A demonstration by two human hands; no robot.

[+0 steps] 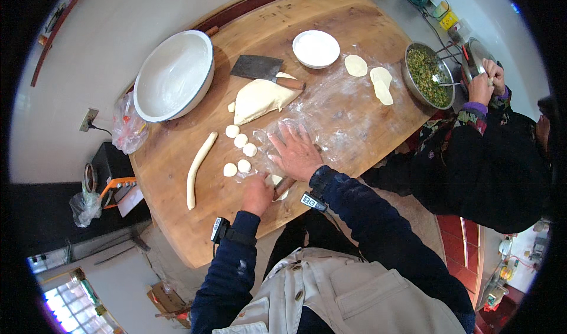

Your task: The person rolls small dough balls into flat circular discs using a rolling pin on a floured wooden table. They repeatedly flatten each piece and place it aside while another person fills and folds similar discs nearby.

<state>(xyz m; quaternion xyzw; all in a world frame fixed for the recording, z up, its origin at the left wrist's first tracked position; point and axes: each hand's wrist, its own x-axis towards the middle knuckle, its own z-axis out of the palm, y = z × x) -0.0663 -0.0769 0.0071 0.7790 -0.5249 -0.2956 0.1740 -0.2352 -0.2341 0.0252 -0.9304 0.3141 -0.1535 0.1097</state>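
Observation:
Palm down, my right hand (297, 154) lies with its fingers spread over a wooden rolling pin (285, 186). One end of the pin shows beyond the palm. Under the pin is a small piece of dough (273, 181), partly hidden. The curled fingers of my left hand (258, 194) are at this dough's left edge and seem to grip it. Several small dough pieces (241, 140) sit just beyond my left hand. Left of them lies a dough rope (199, 170). Farther back, a cleaver (259, 67) rests with its handle over a large lump of dough (261, 99).
A large enamel basin (175, 77) and a white bowl of flour (316, 49) stand on the floured wooden table (177, 227). Rolled dough wrappers (355, 65) lie at right, near a metal bowl of chopped filling (427, 75). Beside it, a co-worker's hands (483, 83) hold some dough.

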